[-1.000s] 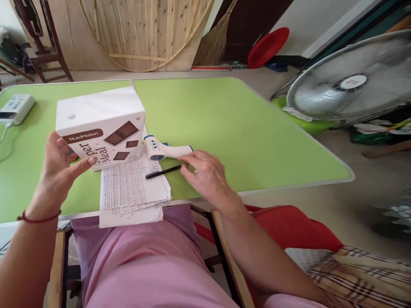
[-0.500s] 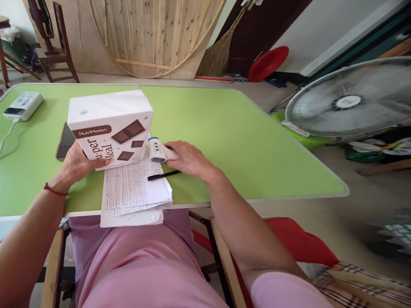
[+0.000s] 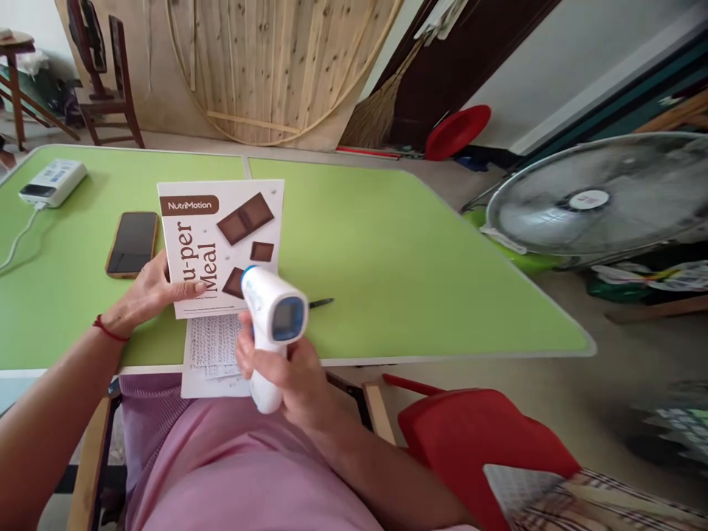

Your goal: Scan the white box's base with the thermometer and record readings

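Note:
My left hand [image 3: 160,289] grips the lower left side of a white NutriMotion box [image 3: 193,236], thumb across its printed front and the other fingers out of sight. The box stands upright, its face with brown chocolate pictures turned to me. In my right hand [image 3: 299,376] is a white and blue infrared thermometer [image 3: 273,310], held by its handle. Its nose points at the box's lower right, and its small screen faces me. Below the box lie handwritten sheets [image 3: 213,346], partly covered. A black pen [image 3: 321,303] shows behind the thermometer.
The green table [image 3: 387,258] spans the view. A phone [image 3: 131,243] lies left of the box, and a white power bank [image 3: 54,182] with a cable sits farther left. A large fan [image 3: 589,199] stands to the right. A red chair [image 3: 481,428] is beside me.
My right hand has lifted the thermometer off the table and turned its nose toward the box. The box has tipped from a slant to face me and shifted slightly right.

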Tool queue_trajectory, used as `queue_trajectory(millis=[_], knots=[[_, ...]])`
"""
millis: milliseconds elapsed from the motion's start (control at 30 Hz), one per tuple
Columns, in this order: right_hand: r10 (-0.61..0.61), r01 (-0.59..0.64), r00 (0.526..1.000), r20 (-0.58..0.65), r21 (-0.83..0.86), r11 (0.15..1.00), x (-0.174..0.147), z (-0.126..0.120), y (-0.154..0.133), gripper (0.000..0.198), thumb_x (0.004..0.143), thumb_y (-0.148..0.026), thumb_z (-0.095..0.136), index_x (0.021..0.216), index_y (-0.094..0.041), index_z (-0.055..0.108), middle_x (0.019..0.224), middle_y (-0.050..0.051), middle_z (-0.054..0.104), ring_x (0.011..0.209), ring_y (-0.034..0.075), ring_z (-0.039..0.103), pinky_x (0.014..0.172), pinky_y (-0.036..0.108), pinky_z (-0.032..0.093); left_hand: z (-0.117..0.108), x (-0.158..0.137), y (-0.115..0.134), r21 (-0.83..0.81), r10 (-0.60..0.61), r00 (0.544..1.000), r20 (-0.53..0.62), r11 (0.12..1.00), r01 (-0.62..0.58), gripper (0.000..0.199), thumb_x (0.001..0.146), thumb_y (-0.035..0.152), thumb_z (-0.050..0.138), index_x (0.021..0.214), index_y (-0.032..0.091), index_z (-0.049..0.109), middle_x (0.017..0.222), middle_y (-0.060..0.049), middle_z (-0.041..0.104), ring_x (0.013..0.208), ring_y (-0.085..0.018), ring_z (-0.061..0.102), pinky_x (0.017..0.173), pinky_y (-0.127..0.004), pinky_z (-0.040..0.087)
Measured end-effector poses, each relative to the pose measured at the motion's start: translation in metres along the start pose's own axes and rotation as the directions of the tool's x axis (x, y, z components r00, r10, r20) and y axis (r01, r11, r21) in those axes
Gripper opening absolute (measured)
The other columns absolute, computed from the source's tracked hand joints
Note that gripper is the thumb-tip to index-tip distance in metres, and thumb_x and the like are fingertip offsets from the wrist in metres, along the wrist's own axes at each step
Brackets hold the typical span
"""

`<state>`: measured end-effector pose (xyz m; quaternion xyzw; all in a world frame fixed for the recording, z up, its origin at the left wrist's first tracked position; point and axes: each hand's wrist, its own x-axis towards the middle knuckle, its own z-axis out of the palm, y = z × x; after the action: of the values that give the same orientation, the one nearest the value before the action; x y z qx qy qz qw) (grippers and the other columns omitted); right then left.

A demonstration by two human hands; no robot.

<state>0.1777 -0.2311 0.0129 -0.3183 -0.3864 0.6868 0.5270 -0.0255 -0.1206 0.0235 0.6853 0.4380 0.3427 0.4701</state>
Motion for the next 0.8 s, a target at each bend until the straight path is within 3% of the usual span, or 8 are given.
queue_trajectory(millis=[100, 300, 800], knots=[[0.067, -0.068, 0.997, -0.035, -0.053, 0.996, 0.001, -0.001, 0.016, 0.017, 0.074, -0.027, 0.066, 0.088, -0.021, 0.060, 0.064, -0.005, 0.050, 0.054, 0.009, 0.044, 0.054, 0.028, 0.036, 0.000, 0.000, 0.004, -0.015, -0.005, 1.000, 0.025, 1.000, 0.006, 0.063, 0.069, 0.048, 0.079, 0.119, 0.017, 0.057, 0.116, -0.009, 0.069, 0.105, -0.031, 0.065, 0.087, -0.040, 0.054], [0.053, -0.069, 0.992, -0.117, -0.131, 0.989, 0.004, -0.003, 0.019, 0.020, 0.074, -0.031, 0.069, 0.088, -0.020, 0.059, 0.065, -0.004, 0.048, 0.056, 0.010, 0.042, 0.055, 0.028, 0.035, 0.000, -0.001, 0.006, 0.000, -0.011, 1.000, 0.028, 1.000, 0.011, 0.060, 0.068, 0.047, 0.079, 0.116, 0.017, 0.058, 0.112, -0.008, 0.070, 0.104, -0.031, 0.065, 0.087, -0.040, 0.055], [0.062, -0.073, 0.993, -0.099, -0.108, 0.991, 0.007, -0.003, 0.024, 0.018, 0.076, -0.034, 0.069, 0.077, -0.020, 0.059, 0.065, -0.004, 0.050, 0.057, 0.010, 0.042, 0.056, 0.028, 0.034, 0.000, 0.000, 0.005, -0.001, -0.005, 1.000, 0.028, 1.000, 0.005, 0.055, 0.069, 0.048, 0.078, 0.111, 0.018, 0.060, 0.112, -0.008, 0.070, 0.104, -0.032, 0.065, 0.087, -0.042, 0.054]])
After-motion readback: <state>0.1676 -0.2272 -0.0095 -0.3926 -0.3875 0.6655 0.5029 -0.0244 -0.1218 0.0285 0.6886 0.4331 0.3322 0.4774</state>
